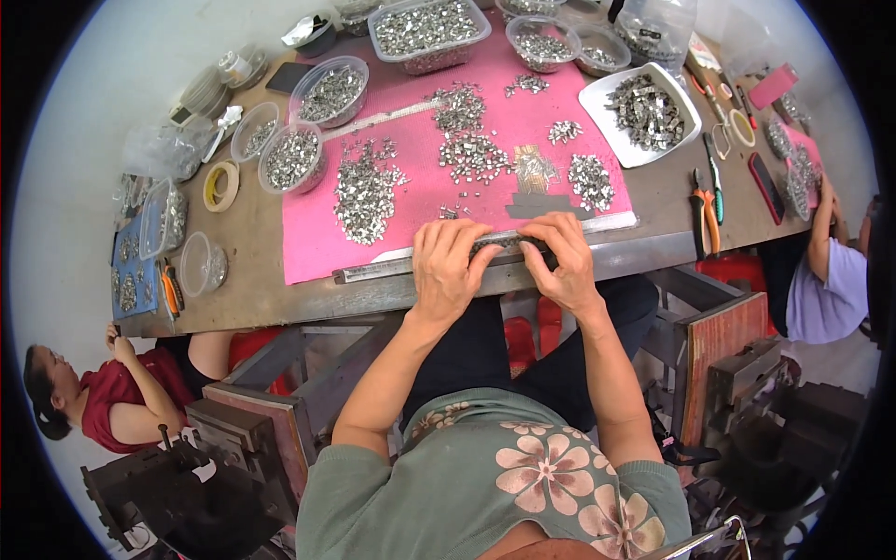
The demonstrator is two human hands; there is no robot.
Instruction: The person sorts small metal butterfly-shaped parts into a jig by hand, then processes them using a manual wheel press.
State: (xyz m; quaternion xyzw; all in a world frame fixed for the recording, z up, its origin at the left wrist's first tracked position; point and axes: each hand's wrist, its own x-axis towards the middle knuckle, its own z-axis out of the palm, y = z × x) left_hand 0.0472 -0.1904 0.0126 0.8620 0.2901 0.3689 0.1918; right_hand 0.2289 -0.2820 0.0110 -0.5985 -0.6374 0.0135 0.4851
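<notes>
At the table's front edge, my left hand (448, 266) and my right hand (564, 261) pinch a short dark segmented strip (505, 241) between them, thumbs toward each other. The strip looks like linked metal pieces; its ends are hidden by my fingers. Under my hands a long metal ruler-like bar (375, 271) lies along the edge of the pink mat (313, 245). Just beyond are a grey flat strip (541, 206) and a small patch of silvery pieces (534, 168) in rows. Piles of small silver metal pieces (366, 194) lie farther left.
Clear tubs of metal pieces (291, 159) stand at left and back. A white tray (691, 110) holds dark linked pieces. Orange-handled pliers (706, 217), a phone (766, 189) and a tape roll (221, 186) lie around. Co-workers sit at left (112, 397) and right (829, 289).
</notes>
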